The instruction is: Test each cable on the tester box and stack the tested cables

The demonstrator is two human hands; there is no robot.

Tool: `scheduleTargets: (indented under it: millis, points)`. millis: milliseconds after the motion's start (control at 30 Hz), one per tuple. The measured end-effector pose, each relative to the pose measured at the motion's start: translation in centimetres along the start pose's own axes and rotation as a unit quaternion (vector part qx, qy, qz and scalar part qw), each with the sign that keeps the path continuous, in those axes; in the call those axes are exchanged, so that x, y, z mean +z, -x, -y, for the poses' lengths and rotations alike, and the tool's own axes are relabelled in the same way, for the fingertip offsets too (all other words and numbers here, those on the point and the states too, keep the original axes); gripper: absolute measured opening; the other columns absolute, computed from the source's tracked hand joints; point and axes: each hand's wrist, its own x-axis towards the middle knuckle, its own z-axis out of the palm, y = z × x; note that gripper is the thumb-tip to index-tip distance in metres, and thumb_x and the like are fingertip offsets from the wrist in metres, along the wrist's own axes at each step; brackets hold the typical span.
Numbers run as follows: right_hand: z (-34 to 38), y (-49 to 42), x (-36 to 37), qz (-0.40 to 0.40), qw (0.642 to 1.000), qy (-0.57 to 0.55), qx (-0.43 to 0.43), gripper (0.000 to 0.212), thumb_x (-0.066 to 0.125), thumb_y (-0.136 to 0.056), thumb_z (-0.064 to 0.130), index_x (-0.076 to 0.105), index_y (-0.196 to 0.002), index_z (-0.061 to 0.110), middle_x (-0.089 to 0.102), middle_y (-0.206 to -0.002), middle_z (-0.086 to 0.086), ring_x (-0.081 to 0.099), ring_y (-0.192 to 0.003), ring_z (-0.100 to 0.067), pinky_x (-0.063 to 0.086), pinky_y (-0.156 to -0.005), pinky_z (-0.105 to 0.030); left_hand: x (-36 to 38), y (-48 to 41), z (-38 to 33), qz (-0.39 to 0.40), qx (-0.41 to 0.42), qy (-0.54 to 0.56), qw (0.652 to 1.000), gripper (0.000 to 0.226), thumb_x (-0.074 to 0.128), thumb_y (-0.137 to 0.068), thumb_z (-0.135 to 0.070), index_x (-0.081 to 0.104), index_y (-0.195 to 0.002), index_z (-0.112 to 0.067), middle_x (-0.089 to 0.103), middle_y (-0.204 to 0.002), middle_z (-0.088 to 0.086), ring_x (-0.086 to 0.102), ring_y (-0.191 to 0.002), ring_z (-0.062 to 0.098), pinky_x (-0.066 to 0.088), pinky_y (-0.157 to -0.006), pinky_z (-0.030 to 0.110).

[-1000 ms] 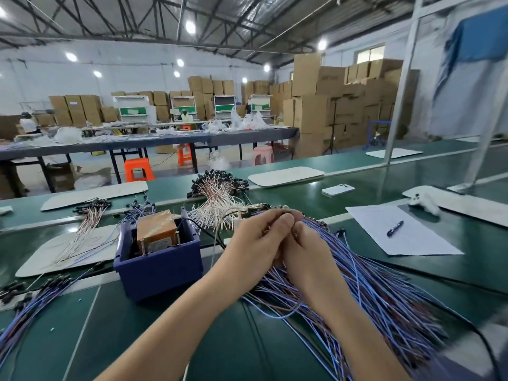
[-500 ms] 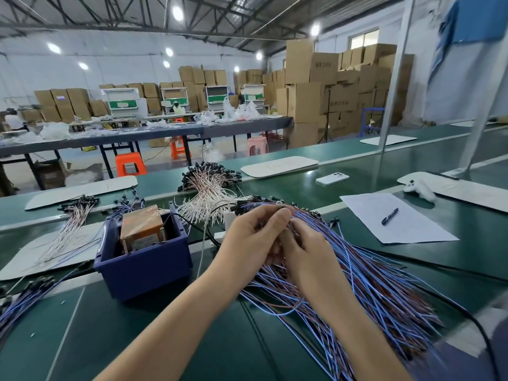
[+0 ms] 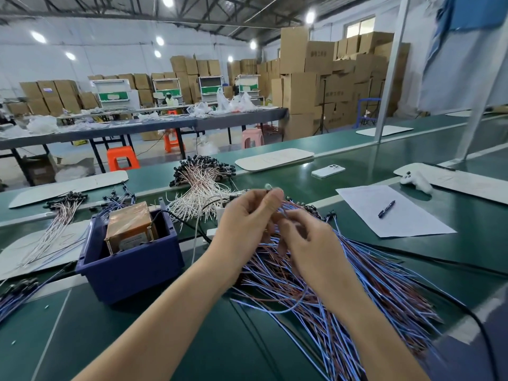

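A big heap of blue and brown cables (image 3: 357,276) lies on the green bench in front of me. My left hand (image 3: 247,221) pinches the head end of one cable (image 3: 268,186) between thumb and fingers, raised above the heap. My right hand (image 3: 310,243) is just right of it, its fingers curled on the same cable's wires lower down. To the left stands a dark blue bin (image 3: 129,268) holding the copper-coloured tester box (image 3: 129,224). A small stack of blue cables (image 3: 16,295) lies at the far left edge.
A pile of white-and-pink cables (image 3: 200,188) lies behind my hands, smaller bundles (image 3: 60,215) on a white mat at left. A sheet of paper (image 3: 390,213) with a pen (image 3: 386,209), a phone (image 3: 328,170) and white mats sit to the right. A black cord (image 3: 453,301) crosses the bench.
My hands have drawn slightly apart. The left hand has lifted a cable's head end up out of the heap, while the right hand has slid a little down and right along the wires.
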Motion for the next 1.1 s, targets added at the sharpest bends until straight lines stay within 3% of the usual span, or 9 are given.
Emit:
scheduleTargets:
  millis: [133, 233, 367, 433, 533, 667, 767, 900, 1100]
  points:
    - [2.8, -2.5, -3.2, -0.031, 0.995, 0.075, -0.065, 0.017, 0.053, -0.102, 0.034, 0.069, -0.106, 0.03, 0.066, -0.067, 0.004, 0.049, -0.042, 0.002, 0.033, -0.044, -0.012, -1.4, -2.7, -3.3, -0.044, 0.011, 0.075, 0.996, 0.018, 0.059, -0.099, -0.03, 0.069, -0.1, -0.015, 0.068, -0.077, -0.01, 0.057, -0.06, 0.002, 0.05, -0.055, 0.02]
    - [4.9, -4.1, -5.7, -0.069, 0.978, 0.168, -0.106, 0.017, 0.056, -0.101, 0.042, 0.07, -0.102, 0.032, 0.065, -0.069, 0.012, 0.058, -0.057, 0.003, 0.038, -0.05, -0.017, -2.3, -4.7, -5.7, -0.091, 0.054, 0.108, 0.989, 0.016, 0.057, -0.101, -0.025, 0.069, -0.095, -0.017, 0.067, -0.084, -0.008, 0.057, -0.064, 0.004, 0.048, -0.053, 0.02]
    - [4.7, -5.4, -6.5, -0.103, 0.949, 0.278, -0.108, 0.019, 0.056, -0.099, 0.048, 0.067, -0.096, 0.033, 0.069, -0.076, 0.011, 0.064, -0.076, -0.017, 0.047, -0.066, -0.03, -2.5, -6.9, -5.1, -0.129, 0.083, 0.052, 0.987, 0.01, 0.054, -0.104, -0.023, 0.065, -0.105, -0.021, 0.066, -0.09, -0.007, 0.058, -0.063, 0.002, 0.048, -0.053, 0.021]
    - [2.8, -6.0, -6.1, -0.108, 0.933, 0.333, -0.088, 0.019, 0.054, -0.101, 0.045, 0.066, -0.101, 0.031, 0.071, -0.085, 0.005, 0.065, -0.08, -0.025, 0.046, -0.066, -0.033, -2.3, -7.6, -3.3, -0.129, 0.067, 0.011, 0.989, 0.01, 0.055, -0.103, -0.02, 0.062, -0.11, -0.024, 0.071, -0.098, -0.005, 0.061, -0.065, 0.002, 0.052, -0.056, 0.021]
    - [-1.4, -6.6, -5.5, -0.091, 0.919, 0.381, -0.04, 0.02, 0.05, -0.104, 0.042, 0.064, -0.104, 0.028, 0.072, -0.088, 0.001, 0.06, -0.078, -0.025, 0.038, -0.062, -0.032, -2.0, -8.6, 0.1, -0.11, 0.011, -0.028, 0.993, 0.019, 0.056, -0.103, -0.018, 0.066, -0.117, -0.011, 0.074, -0.098, -0.001, 0.064, -0.071, 0.007, 0.053, -0.061, 0.023]
    - [-6.2, -6.6, -5.0, -0.067, 0.917, 0.394, 0.02, 0.026, 0.045, -0.106, 0.042, 0.064, -0.11, 0.025, 0.072, -0.097, -0.002, 0.062, -0.085, -0.028, 0.038, -0.064, -0.033, -1.7, -10.0, 3.4, -0.068, -0.054, -0.065, 0.994, 0.019, 0.053, -0.104, -0.014, 0.068, -0.112, -0.004, 0.074, -0.091, 0.003, 0.066, -0.071, 0.014, 0.053, -0.063, 0.025]
    - [-8.0, -6.3, -4.2, -0.067, 0.919, 0.386, 0.036, 0.026, 0.044, -0.106, 0.04, 0.064, -0.109, 0.024, 0.07, -0.096, -0.001, 0.063, -0.09, -0.027, 0.038, -0.065, -0.033, -1.5, -11.2, 4.4, -0.053, -0.07, -0.104, 0.991, 0.019, 0.055, -0.104, -0.016, 0.07, -0.105, -0.004, 0.076, -0.084, 0.005, 0.063, -0.061, 0.011, 0.052, -0.054, 0.021]
    - [-8.5, -6.4, -3.4, -0.059, 0.911, 0.407, 0.037, 0.028, 0.044, -0.106, 0.036, 0.066, -0.114, 0.02, 0.066, -0.108, -0.005, 0.057, -0.099, -0.025, 0.046, -0.077, -0.036, -1.7, -12.3, 4.8, -0.041, -0.078, -0.183, 0.979, 0.021, 0.058, -0.103, -0.024, 0.07, -0.101, -0.007, 0.074, -0.075, 0.0, 0.057, -0.051, 0.009, 0.046, -0.046, 0.022]
    - [-7.9, -6.3, -2.7, -0.095, 0.92, 0.38, 0.03, 0.029, 0.044, -0.104, 0.031, 0.062, -0.125, 0.023, 0.061, -0.12, -0.006, 0.053, -0.11, -0.026, 0.044, -0.091, -0.041, -3.1, -11.4, 3.8, -0.053, -0.059, -0.176, 0.981, 0.027, 0.044, -0.108, -0.028, 0.064, -0.107, -0.009, 0.07, -0.076, 0.003, 0.056, -0.048, 0.011, 0.045, -0.045, 0.022]
